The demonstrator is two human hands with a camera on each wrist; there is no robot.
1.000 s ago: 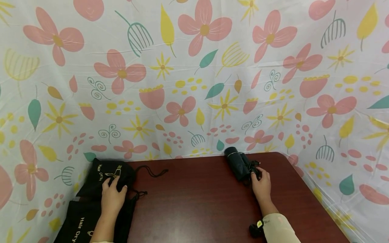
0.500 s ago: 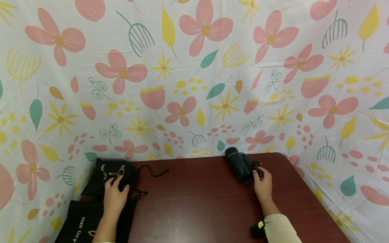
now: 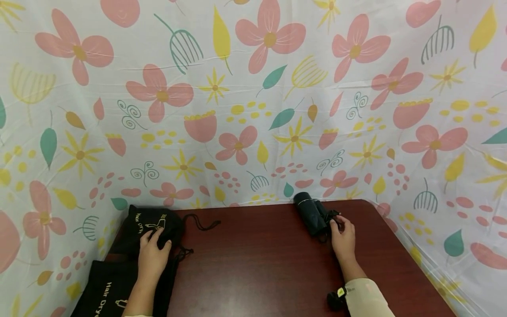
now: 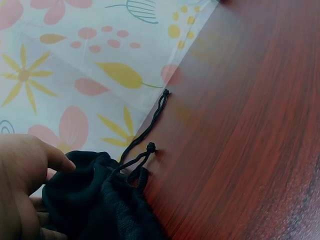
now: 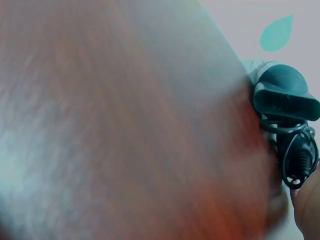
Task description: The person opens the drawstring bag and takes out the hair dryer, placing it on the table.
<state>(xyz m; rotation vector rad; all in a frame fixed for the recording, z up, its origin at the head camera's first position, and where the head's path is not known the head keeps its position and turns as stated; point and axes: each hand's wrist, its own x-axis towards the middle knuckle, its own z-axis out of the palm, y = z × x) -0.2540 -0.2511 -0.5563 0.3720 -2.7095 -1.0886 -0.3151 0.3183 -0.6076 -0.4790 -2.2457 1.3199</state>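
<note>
My left hand [image 3: 152,257] grips the upper black drawstring bag [image 3: 128,231], which bears gold hair dryer lettering and a picture. In the left wrist view, thumb and fingers close around the bag's dark cloth [image 4: 80,195]; part of the fingers is hidden behind it. At the table's far right, a dark green hair dryer [image 3: 310,215] lies with its handle folded. My right hand [image 3: 343,240] holds it at the bundled cord end. The right wrist view shows the looped black cord [image 5: 300,162] beside the thumb, with most of the hand out of frame.
A second black hair dryer bag [image 3: 104,286] lies nearer on the left, partly under my left forearm. Drawstrings [image 3: 200,224] trail onto the reddish-brown table [image 3: 245,264]. A flowered curtain [image 3: 253,110] hangs along the back and sides. A small dark item [image 3: 336,301] sits by the right cuff.
My left hand and the upper bag have shifted slightly to the right. My right hand and the hair dryer stay nearly in place. The whole head view has drifted a little.
</note>
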